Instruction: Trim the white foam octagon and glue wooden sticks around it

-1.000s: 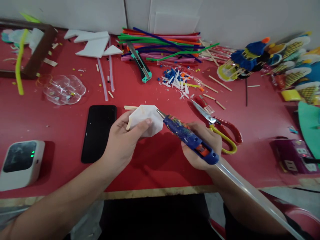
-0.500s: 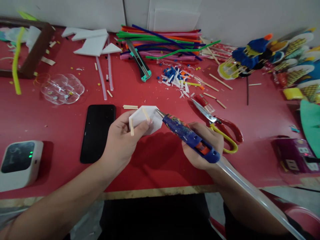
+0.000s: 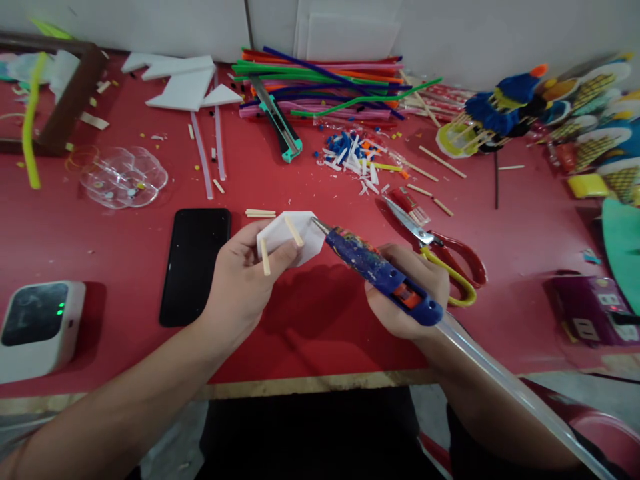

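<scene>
My left hand point(image 3: 240, 283) grips a white hexagonal foam piece point(image 3: 290, 235) above the red table point(image 3: 125, 253). Two short wooden sticks stand on the piece's face. My right hand point(image 3: 407, 293) is wrapped around a blue glue gun point(image 3: 380, 275) with a clear glue stick trailing from its back end. The gun's metal nozzle touches the right edge of the foam piece. Two loose short sticks point(image 3: 260, 213) lie on the table just left of the piece.
A black phone point(image 3: 196, 263) lies left of my left hand, a white device point(image 3: 37, 327) further left. Red and yellow scissors point(image 3: 440, 250) lie right of the glue gun. Behind are a utility knife point(image 3: 277, 123), coloured pipe cleaners point(image 3: 325, 83), foam offcuts point(image 3: 185, 83) and a clear dish point(image 3: 125, 177).
My left hand has turned the foam piece, so the two wooden sticks on it now show. The glue gun's nozzle has stayed at the piece's right edge.
</scene>
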`<action>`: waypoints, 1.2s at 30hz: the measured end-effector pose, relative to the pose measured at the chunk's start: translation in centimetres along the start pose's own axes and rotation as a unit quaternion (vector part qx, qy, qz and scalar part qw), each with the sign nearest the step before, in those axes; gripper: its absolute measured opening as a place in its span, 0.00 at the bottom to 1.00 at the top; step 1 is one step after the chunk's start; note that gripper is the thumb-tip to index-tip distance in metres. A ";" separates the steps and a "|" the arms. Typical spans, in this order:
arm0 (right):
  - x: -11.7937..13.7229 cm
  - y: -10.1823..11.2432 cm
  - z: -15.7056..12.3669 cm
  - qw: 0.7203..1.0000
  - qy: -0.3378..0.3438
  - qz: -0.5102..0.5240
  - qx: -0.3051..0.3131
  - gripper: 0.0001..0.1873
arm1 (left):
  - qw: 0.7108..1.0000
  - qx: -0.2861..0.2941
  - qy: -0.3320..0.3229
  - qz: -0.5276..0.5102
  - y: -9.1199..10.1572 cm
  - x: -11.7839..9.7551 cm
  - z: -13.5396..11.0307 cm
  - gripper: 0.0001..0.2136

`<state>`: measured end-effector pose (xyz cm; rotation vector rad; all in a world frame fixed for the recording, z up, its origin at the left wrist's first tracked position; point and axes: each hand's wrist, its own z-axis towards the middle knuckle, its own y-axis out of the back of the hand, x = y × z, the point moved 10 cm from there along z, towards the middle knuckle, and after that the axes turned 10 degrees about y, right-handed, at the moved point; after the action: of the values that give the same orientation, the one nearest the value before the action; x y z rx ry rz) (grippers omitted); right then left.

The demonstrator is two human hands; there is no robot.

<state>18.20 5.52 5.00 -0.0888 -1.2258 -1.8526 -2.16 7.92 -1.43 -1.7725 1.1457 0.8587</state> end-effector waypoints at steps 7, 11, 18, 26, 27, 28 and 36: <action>0.1 0.1 -0.1 1.000 0.005 0.000 0.000 0.07 | 1.000 0.006 -0.002 -0.004 -0.1 0.0 0.0 0.13; 0.2 0.1 0.2 1.000 0.008 -0.002 -0.003 0.06 | 1.000 0.004 -0.006 0.001 0.0 0.0 0.0 0.13; 0.3 0.1 0.2 1.000 0.003 -0.008 -0.003 0.06 | 1.000 0.000 -0.007 0.010 0.2 0.1 0.0 0.13; -2.5 -0.8 -0.1 0.989 -0.081 -0.118 0.033 0.03 | 0.998 -0.018 -0.028 -0.045 0.4 -1.0 0.0 0.12; -2.8 -1.3 -0.1 0.984 -0.083 -0.146 0.066 0.05 | 0.997 -0.025 -0.028 -0.064 0.6 -1.4 0.1 0.12; -3.1 -1.8 -0.1 0.977 -0.081 -0.168 0.100 0.09 | 0.996 -0.034 -0.026 -0.080 0.9 -1.7 0.2 0.12; -1.9 -1.4 1.4 0.960 -0.039 -0.224 0.165 0.23 | 0.976 -0.073 -0.116 -0.169 3.5 -5.8 0.6 0.14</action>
<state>17.84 7.95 3.76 0.3286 -1.7006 -2.0012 -7.52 9.68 2.32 -1.8579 0.6195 0.9289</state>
